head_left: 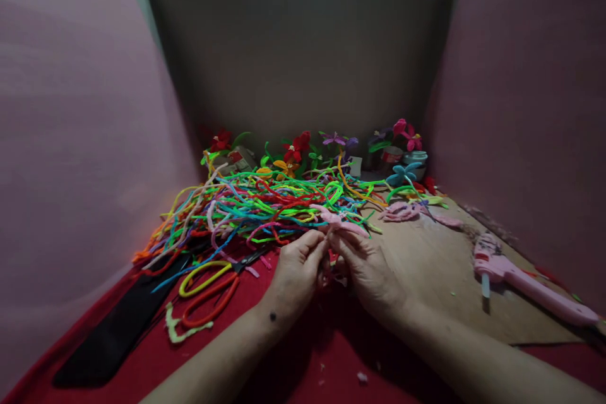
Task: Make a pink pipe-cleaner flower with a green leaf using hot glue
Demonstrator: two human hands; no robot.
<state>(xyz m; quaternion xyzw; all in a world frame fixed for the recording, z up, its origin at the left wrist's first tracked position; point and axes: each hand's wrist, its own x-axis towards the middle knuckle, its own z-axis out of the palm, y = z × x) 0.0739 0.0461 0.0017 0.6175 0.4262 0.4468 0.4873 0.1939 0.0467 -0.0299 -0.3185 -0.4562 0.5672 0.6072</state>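
Both hands meet in the middle, fingertips pinched close together. My left hand [303, 265] is closed on the base of a pink pipe cleaner flower [337, 221], whose fuzzy petals stick out above the fingers. From the other side my right hand [367, 262] pinches the same piece near its base. The fingertips hide where the pieces join. Just behind the hands spreads a big heap of coloured pipe cleaners [274, 202]. Left of my left hand lie scissors [211, 293] with one yellow and one red handle loop.
A pink glue gun [525, 284] rests on a cardboard sheet [426, 265] at right. Pink pipe cleaner loops [402, 211] lie on its far edge. A black flat object [118, 328] is at left. Finished flowers [296, 148] and a jar [415, 158] stand along the back wall.
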